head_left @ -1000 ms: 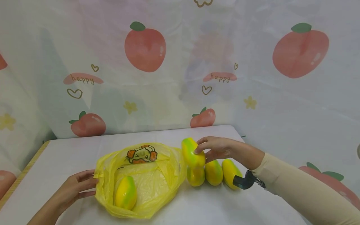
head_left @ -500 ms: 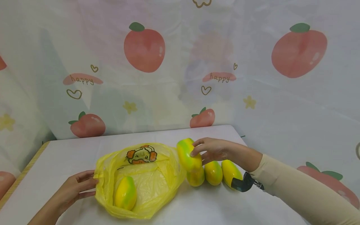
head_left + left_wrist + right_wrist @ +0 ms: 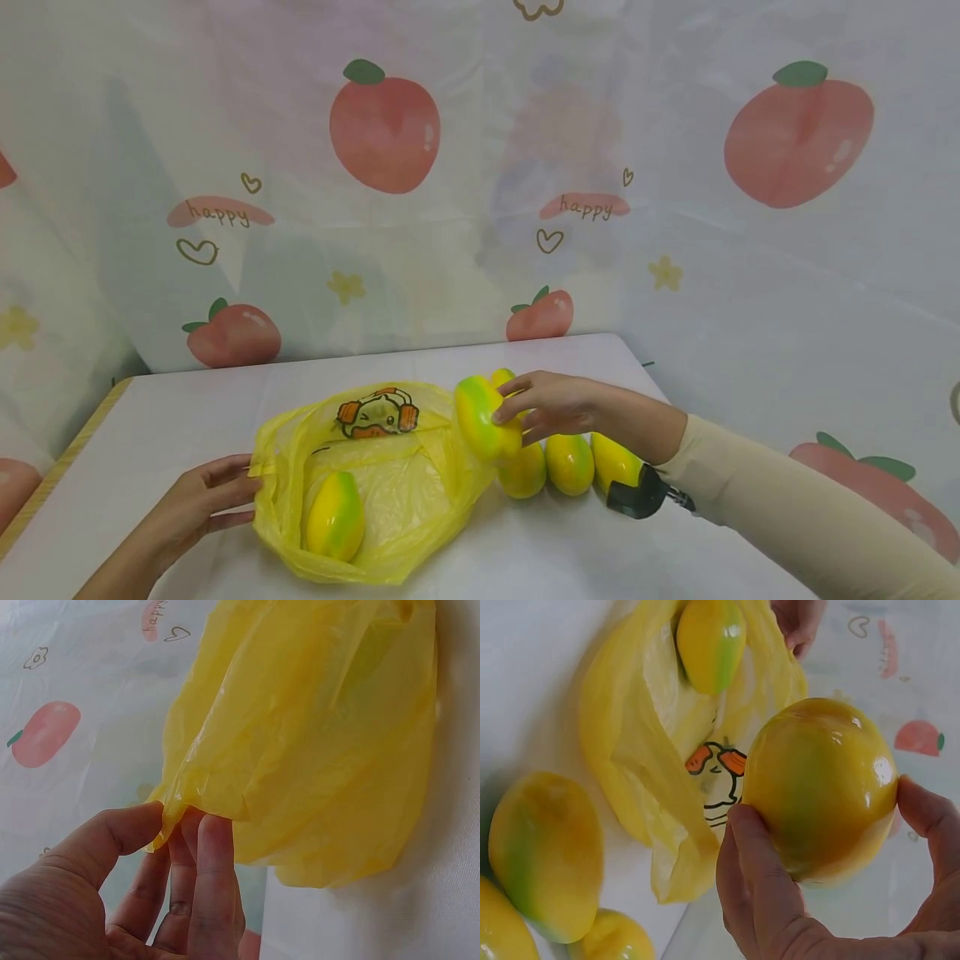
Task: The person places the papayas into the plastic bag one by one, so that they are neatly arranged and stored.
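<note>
A yellow plastic bag point(image 3: 427, 533) with a cartoon duck print lies on the table, its mouth turned toward me. My left hand point(image 3: 202, 496) pinches the bag's left edge; the left wrist view shows a fold of plastic between thumb and fingers point(image 3: 217, 862). Inside the bag rests one yellow-green mango point(image 3: 335, 517). To the right of the opening, my right hand point(image 3: 558, 404) grips another mango point(image 3: 480, 417) above the table. Thumb and fingers hold it from opposite sides in the right wrist view, where the mango point(image 3: 821, 791) hides part of the bag.
Several more mangoes sit on the white table point(image 3: 540, 550) right of the bag, including one mango point(image 3: 570, 464) below my right hand and one mango point(image 3: 503, 377) partly hidden behind the held one. A fruit-patterned cloth point(image 3: 450, 250) hangs behind the table.
My right hand has carried the held mango left and slightly down, to the bag's right rim. This uncovers a mango behind it. My left hand and the bag stay nearly still.
</note>
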Tool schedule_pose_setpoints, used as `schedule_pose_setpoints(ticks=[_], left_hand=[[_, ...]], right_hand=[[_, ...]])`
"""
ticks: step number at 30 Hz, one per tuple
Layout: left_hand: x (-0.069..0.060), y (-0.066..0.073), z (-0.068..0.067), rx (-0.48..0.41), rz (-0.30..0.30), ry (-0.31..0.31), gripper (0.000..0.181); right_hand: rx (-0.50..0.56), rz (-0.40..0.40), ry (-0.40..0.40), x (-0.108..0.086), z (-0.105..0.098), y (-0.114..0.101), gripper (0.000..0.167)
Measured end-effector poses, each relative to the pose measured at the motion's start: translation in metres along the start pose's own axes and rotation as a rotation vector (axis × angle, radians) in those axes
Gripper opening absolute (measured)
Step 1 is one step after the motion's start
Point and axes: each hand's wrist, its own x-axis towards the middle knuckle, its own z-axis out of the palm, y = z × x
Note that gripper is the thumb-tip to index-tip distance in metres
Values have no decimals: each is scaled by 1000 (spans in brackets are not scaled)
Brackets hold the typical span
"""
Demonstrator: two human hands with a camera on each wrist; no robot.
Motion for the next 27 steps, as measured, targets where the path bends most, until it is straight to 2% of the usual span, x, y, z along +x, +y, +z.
schedule_pose_setpoints(ticks=[12,21,27], left_hand=[[2,-1,0,-2,-11,11,72],[1,-1,1,-2,-9,17,71],[1,0,2,4,-3,10,72]], right_hand=[[-11,-12,-20,10,15,-7,70],[28,5,-33,21,30,-10,67],[4,-6,-43,26,39,-11,66]])
